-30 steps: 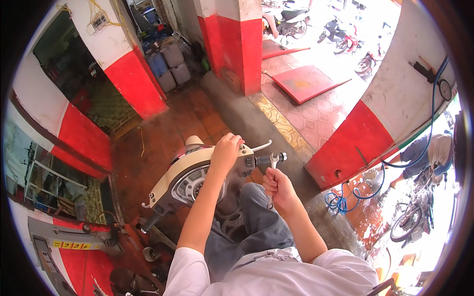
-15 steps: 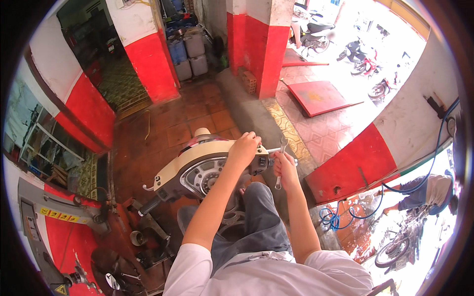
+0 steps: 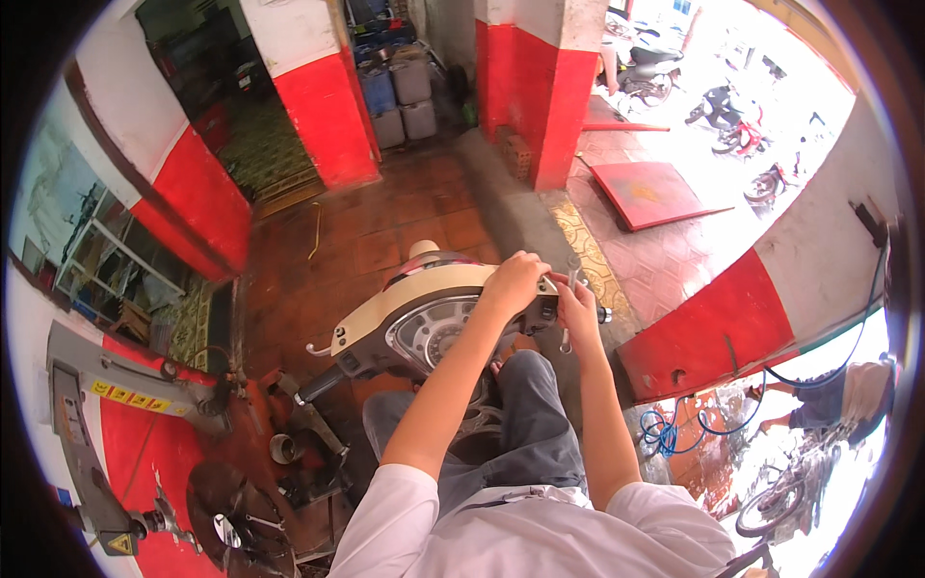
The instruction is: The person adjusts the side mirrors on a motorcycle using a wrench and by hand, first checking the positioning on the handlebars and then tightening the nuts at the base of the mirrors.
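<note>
Centrally, a scooter's cream cover (image 3: 385, 306) slants across the middle of the frame, rising toward the right, with a round dial (image 3: 434, 337) in the side facing the person. The left hand (image 3: 516, 280) lies on the right end of the cover, fingers bent over its top edge; how firmly it grips cannot be told. Just beside it, the right hand (image 3: 581, 310) is closed around a wrench (image 3: 573, 268), which stands nearly upright in the frame, one end above the fist and the other below. The hands are close together, though whether their fingertips touch is unclear. The left forearm crosses in front of part of the dial. One black grip (image 3: 323, 383) points toward the lower left. Grey trousers (image 3: 540, 414) show beneath the cover. At upper left a yellow wire (image 3: 316, 231) lies on the tiled floor (image 3: 376, 212), and jugs (image 3: 414, 89) stand at top centre. A red panel (image 3: 646, 196) lies at upper right, with parked motorbikes (image 3: 650, 72) beyond. A blue hose (image 3: 663, 433) coils at lower right, near another person (image 3: 858, 395) at the right edge. Lower left holds a grey machine (image 3: 82, 361).
</note>
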A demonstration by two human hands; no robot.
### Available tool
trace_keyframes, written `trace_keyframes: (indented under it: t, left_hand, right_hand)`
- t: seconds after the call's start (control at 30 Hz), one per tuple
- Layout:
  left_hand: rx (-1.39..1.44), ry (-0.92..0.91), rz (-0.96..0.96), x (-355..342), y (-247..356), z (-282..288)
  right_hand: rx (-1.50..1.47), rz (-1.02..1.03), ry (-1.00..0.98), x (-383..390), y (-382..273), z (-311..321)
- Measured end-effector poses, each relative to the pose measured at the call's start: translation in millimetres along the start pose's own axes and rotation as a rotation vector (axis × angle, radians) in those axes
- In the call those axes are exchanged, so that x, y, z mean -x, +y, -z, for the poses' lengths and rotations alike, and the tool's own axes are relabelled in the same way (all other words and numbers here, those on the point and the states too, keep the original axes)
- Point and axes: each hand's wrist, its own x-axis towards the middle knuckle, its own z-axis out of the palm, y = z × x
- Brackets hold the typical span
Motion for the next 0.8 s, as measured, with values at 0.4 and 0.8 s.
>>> trace_keyframes:
  t: [0.4, 0.8]
  left_hand:
    - [0.143, 0.051, 0.147, -6, 1, 3]
    - [0.233, 0.103, 0.138, -2, 5, 7]
  right_hand:
    - [-0.050, -0.045, -0.016, -1, 14, 12]
    - [0.109, 0.049, -0.016, -3, 3, 4]
